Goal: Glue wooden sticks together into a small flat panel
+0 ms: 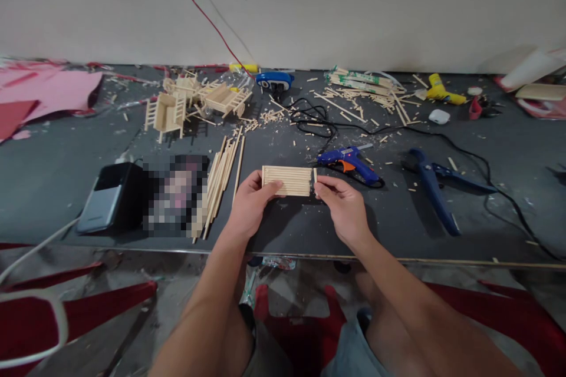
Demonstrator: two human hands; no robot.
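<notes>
My left hand (251,203) grips the left part of a small panel (292,179) made of thin wooden sticks laid side by side, its thumb on top. In a pinch of my right hand (344,206) is a short wooden stick (315,177), held upright in the view just off the panel's right end. A narrow gap shows between stick and panel. Behind my right hand a blue glue gun (349,162) with an orange trigger lies on the table. To the left of my left hand rests a bundle of long wooden sticks (221,177).
Small wooden cart models (168,113) stand at the back left. Blue cutters (435,185) lie at right, near a black cable (460,144). A power bank (108,197) sits front left. Stick offcuts and a stick pack (365,81) are strewn behind. The table's front edge (398,259) is close.
</notes>
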